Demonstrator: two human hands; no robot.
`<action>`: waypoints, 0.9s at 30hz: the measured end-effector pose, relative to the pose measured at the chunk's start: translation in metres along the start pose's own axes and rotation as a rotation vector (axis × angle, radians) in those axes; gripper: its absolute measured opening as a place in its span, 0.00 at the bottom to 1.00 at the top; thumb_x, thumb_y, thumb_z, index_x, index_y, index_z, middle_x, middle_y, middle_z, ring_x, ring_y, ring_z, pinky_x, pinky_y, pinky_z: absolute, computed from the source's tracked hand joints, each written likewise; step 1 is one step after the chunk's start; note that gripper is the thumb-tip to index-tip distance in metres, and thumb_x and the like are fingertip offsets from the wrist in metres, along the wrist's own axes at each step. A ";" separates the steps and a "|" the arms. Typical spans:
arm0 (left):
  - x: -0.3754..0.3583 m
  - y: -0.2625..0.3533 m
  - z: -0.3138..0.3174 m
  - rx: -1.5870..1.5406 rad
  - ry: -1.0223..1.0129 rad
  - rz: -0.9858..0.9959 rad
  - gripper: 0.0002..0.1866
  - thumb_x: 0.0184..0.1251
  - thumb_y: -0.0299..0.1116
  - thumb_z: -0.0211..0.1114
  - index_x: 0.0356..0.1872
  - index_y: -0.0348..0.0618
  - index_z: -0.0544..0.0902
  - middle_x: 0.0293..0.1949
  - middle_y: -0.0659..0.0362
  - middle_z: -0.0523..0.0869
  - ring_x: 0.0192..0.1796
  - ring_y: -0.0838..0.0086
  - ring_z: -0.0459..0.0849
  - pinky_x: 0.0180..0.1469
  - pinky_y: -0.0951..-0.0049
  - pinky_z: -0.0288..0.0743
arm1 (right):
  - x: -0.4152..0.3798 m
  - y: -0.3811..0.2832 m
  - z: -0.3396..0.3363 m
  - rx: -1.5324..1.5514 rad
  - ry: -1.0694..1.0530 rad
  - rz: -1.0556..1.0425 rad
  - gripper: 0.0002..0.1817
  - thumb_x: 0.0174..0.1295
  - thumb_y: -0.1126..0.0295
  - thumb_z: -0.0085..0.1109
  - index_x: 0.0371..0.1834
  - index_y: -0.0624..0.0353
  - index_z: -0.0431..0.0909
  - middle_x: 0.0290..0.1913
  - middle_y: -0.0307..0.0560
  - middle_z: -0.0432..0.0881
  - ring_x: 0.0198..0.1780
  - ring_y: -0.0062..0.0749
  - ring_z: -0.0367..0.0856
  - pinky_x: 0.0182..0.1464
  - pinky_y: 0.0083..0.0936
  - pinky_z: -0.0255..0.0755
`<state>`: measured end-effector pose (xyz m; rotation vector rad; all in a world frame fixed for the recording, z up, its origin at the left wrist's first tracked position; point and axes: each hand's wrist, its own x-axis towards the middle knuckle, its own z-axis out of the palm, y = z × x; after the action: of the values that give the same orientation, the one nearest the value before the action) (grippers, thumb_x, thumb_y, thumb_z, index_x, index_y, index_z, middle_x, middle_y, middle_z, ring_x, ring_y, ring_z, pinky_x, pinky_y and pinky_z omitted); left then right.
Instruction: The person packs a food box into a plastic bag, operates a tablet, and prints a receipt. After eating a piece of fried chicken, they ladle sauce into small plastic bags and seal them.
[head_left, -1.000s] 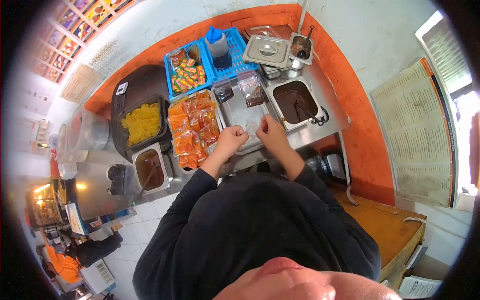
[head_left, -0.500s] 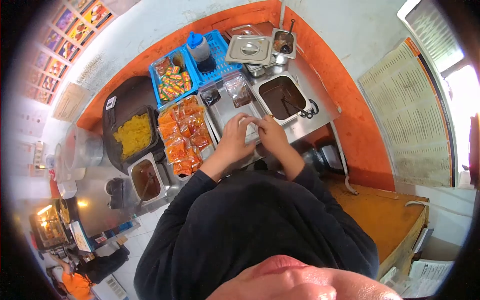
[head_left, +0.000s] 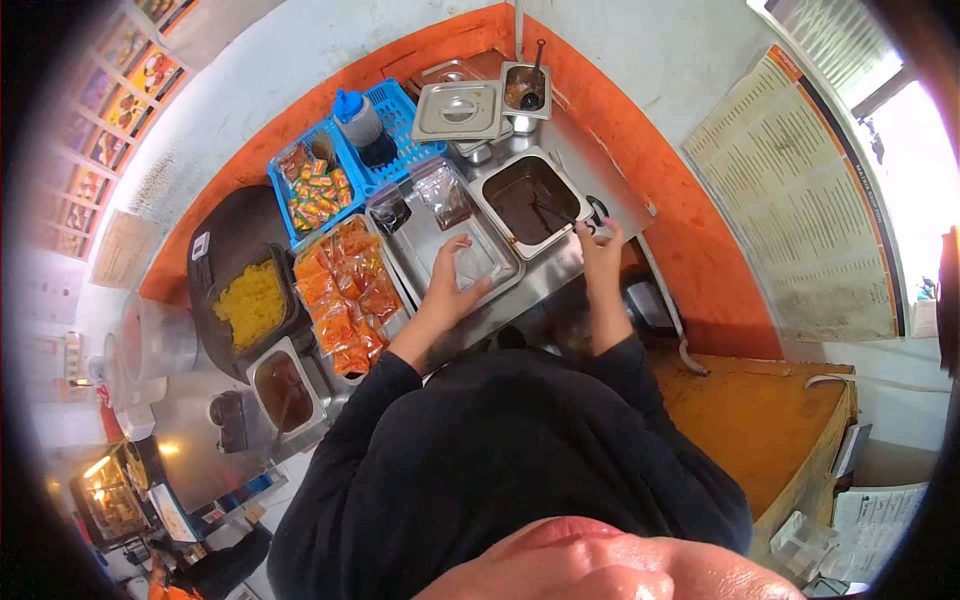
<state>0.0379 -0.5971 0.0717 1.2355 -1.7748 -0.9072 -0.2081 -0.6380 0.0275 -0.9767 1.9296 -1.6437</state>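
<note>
Steel counter: left fingers (head_left: 462, 262) curled around clear bag (head_left: 470, 268); right fingers (head_left: 598, 233) touching ladle handle (head_left: 590, 217).

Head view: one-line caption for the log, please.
Left hand holds a clear bag over the steel tray; right hand reaches the sauce pan's ladle.

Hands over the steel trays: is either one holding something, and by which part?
The left hand holds a small clear plastic bag by its near edge. The right hand is at the ladle handle beside the dark sauce pan; grip unclear.
</note>
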 end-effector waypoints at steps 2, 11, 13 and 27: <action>0.000 -0.008 0.001 -0.141 0.033 -0.014 0.37 0.49 0.31 0.66 0.60 0.40 0.57 0.54 0.50 0.66 0.61 0.62 0.62 0.65 0.63 0.47 | 0.002 0.003 0.006 0.133 -0.314 0.157 0.12 0.55 0.67 0.61 0.37 0.65 0.77 0.26 0.36 0.74 0.27 0.20 0.70 0.30 0.16 0.64; 0.003 -0.021 -0.012 -0.181 0.215 -0.038 0.36 0.51 0.25 0.63 0.61 0.39 0.55 0.57 0.51 0.64 0.65 0.63 0.58 0.66 0.67 0.46 | -0.030 -0.002 0.025 0.370 -0.401 0.201 0.13 0.63 0.67 0.52 0.41 0.68 0.75 0.28 0.42 0.76 0.26 0.21 0.74 0.31 0.17 0.71; 0.007 -0.024 -0.013 -0.181 0.258 -0.011 0.36 0.51 0.24 0.62 0.62 0.40 0.55 0.59 0.50 0.63 0.66 0.63 0.56 0.67 0.67 0.45 | -0.037 -0.002 0.025 0.550 -0.311 0.432 0.14 0.63 0.66 0.52 0.43 0.68 0.73 0.30 0.42 0.77 0.28 0.21 0.74 0.32 0.18 0.72; 0.095 -0.008 0.008 -0.187 0.260 0.070 0.31 0.54 0.25 0.62 0.59 0.42 0.58 0.56 0.54 0.65 0.61 0.66 0.61 0.64 0.69 0.51 | -0.024 -0.026 -0.011 0.835 -0.184 0.523 0.12 0.63 0.66 0.51 0.43 0.64 0.72 0.29 0.40 0.76 0.28 0.19 0.73 0.33 0.17 0.72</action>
<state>0.0119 -0.6892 0.0795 1.1092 -1.4838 -0.8122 -0.1942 -0.6141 0.0518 -0.2428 1.0524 -1.6978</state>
